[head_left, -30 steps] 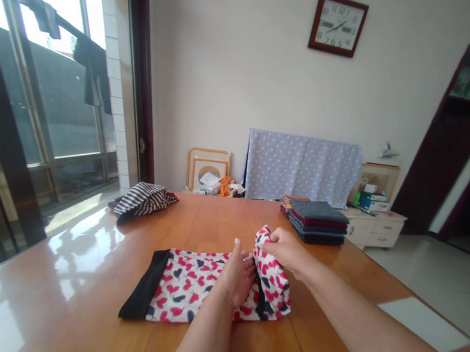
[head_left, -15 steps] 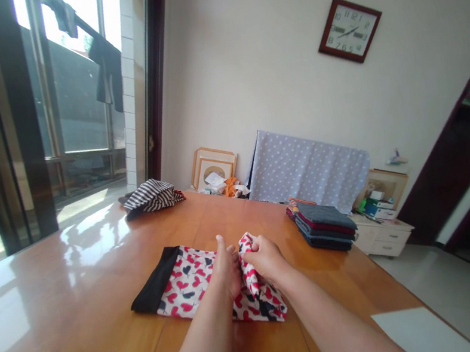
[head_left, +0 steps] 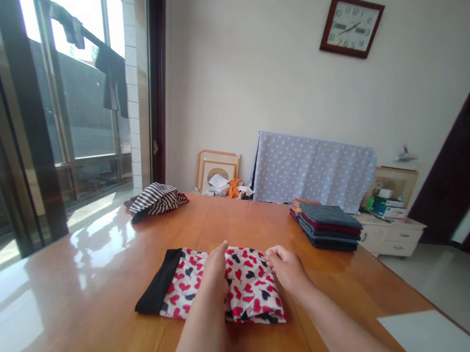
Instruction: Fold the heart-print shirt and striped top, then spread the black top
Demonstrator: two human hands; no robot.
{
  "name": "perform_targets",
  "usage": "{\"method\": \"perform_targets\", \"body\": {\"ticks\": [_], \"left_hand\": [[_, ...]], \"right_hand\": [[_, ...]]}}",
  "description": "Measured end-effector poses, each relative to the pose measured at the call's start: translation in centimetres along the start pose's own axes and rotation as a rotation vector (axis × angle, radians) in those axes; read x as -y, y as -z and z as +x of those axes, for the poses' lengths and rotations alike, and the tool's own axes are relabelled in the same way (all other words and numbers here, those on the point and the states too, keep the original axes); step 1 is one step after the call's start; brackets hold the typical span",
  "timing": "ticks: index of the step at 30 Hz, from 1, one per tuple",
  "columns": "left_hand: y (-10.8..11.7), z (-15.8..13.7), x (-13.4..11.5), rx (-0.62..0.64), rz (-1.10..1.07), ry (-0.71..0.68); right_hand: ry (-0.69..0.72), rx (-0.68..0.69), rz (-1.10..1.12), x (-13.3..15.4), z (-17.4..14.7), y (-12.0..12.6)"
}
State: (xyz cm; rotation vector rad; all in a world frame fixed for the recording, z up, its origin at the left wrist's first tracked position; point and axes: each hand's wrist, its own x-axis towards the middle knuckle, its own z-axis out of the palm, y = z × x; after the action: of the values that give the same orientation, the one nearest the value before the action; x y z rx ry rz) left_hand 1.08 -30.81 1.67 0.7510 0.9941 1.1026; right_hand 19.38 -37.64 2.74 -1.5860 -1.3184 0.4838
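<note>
A folded white garment with red and black hearts (head_left: 251,279) and a wide black band (head_left: 159,286) at its left end lies on the table in front of me. My left hand (head_left: 217,270) stands on edge across its middle, fingers stretched out, thumb on top; the far fingers are partly hidden. At the garment's right edge, my right hand (head_left: 287,270) has its fingers curled, thumb and forefinger pinching the fabric near the upper corner. The right part is doubled over in layers, lying fairly flat.
A stack of folded dark clothes (head_left: 328,226) sits at the table's right back edge. Striped clothing (head_left: 157,199) lies bunched at the far left. A white sheet (head_left: 426,333) is at the near right. Behind the wooden table (head_left: 99,333) hangs a dotted blue cloth (head_left: 310,166).
The bunched right part of the garment has been laid down flat. My right hand has moved slightly right, to its outer edge; my left hand has stayed near the middle.
</note>
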Motion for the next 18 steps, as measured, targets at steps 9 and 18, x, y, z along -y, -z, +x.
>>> {"method": "perform_targets", "body": {"ticks": [9,18], "left_hand": [[-1.1,0.6,0.0,-0.061,0.332,-0.092],[-1.1,1.4,-0.5,-0.107,0.552,-0.18]], "right_hand": [[0.185,0.508,-0.519,-0.6,-3.2,-0.7],[0.149,0.408,-0.439,-0.2,-0.4,0.4]]}}
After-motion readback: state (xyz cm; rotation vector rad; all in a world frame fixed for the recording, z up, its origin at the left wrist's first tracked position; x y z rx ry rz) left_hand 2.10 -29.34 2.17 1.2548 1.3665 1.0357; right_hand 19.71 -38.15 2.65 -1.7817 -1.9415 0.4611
